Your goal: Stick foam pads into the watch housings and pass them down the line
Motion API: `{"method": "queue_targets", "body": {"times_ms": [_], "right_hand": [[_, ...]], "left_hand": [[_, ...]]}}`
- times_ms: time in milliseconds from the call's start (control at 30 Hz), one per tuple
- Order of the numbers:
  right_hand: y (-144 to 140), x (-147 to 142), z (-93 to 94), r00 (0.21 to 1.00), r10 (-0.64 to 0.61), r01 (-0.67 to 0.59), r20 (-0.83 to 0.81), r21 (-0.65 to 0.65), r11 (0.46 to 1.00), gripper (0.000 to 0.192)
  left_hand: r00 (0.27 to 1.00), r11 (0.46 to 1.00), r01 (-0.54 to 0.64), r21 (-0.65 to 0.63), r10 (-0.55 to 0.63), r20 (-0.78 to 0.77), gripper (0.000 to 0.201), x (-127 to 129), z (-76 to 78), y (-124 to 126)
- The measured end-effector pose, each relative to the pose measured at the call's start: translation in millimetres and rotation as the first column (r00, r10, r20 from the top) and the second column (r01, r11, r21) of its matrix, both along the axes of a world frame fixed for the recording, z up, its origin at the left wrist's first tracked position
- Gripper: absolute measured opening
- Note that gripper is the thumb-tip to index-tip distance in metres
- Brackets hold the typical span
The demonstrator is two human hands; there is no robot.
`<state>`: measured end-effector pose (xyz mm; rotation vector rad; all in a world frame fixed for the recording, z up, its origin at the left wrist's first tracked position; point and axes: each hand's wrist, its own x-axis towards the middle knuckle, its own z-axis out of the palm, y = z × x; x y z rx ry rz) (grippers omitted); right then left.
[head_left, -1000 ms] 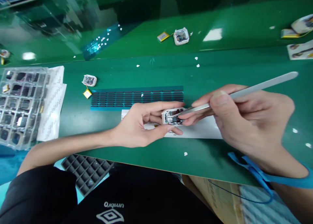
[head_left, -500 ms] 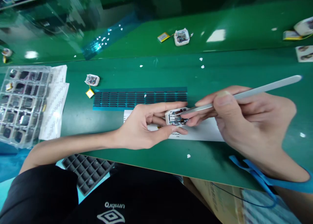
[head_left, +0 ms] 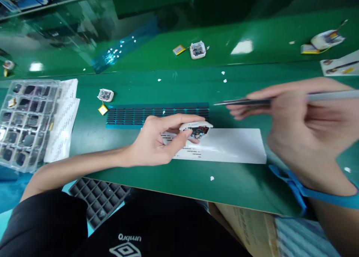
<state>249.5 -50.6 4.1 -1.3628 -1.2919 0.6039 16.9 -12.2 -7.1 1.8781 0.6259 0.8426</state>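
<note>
Left hand (head_left: 153, 143) closed around small white device housing (head_left: 195, 129), thumb and fingers pinching it, open side with circuit board facing up-right, held just above white label sheet (head_left: 232, 145) lying on green bench (head_left: 174, 88). Right hand (head_left: 311, 131) clamped on metal tweezers (head_left: 252, 101), blurred, tips pointing toward left hand, up and to the right of the housing, clear of it. Blue wrist strap (head_left: 297, 189) on right wrist. Just beyond left-hand fingers: blue strip of dark pads (head_left: 157, 114), flat on bench. Further out past left wrist: second small housing (head_left: 105, 95) with yellow battery (head_left: 103, 109) beside it. Far left of left forearm: clear plastic tray (head_left: 26, 122) full of dark parts, resting on printed paper sheets (head_left: 63, 118). Far side of bench, well beyond both hands: another housing with battery (head_left: 193, 49). Below left forearm, off bench edge: black grid tray (head_left: 98, 199). White specks scattered on bench.
</note>
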Motion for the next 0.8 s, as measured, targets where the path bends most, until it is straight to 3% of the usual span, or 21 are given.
{"method": "queue_targets", "body": {"times_ms": [33,100,133,200,400,600,800], "right_hand": [[5.7,5.6,-2.3,0.999,0.018,-0.017,0.051,-0.007,1.0,0.028],[15.4,14.7,-7.7,0.97,0.154,-0.145,0.186,-0.064,0.987,0.031],[18.7,17.8,-10.4,0.958,0.2,-0.184,0.207,-0.093,0.979,0.031],[21.6,21.1,-14.7,0.928,0.26,-0.235,0.265,-0.124,0.964,0.033],[18.3,25.1,-19.3,0.927,0.238,-0.213,0.29,-0.117,0.97,0.028],[20.5,29.7,-20.4,0.903,0.304,-0.263,0.304,-0.168,0.95,0.021],[20.8,26.8,-16.6,0.871,0.313,-0.299,0.379,-0.097,0.949,0.023]], "left_hand": [[1.0,0.976,0.006,0.216,-0.005,-0.007,0.021,-1.0,-2.3,7.3],[0.999,0.821,0.044,0.569,-0.021,-0.046,0.014,-1.6,-10.2,21.2],[0.997,0.747,0.07,0.661,-0.026,-0.077,0.012,-1.3,-15.1,26.6],[0.987,0.683,0.129,0.719,-0.022,-0.157,0.012,-0.1,-24.0,32.7],[0.925,0.666,0.297,0.684,-0.024,-0.378,0.025,-0.2,-28.6,30.5],[0.909,0.716,0.313,0.624,-0.036,-0.415,0.027,-0.3,-26.2,31.1],[0.891,0.747,0.343,0.569,-0.067,-0.448,0.033,2.1,-29.0,32.3]]}}
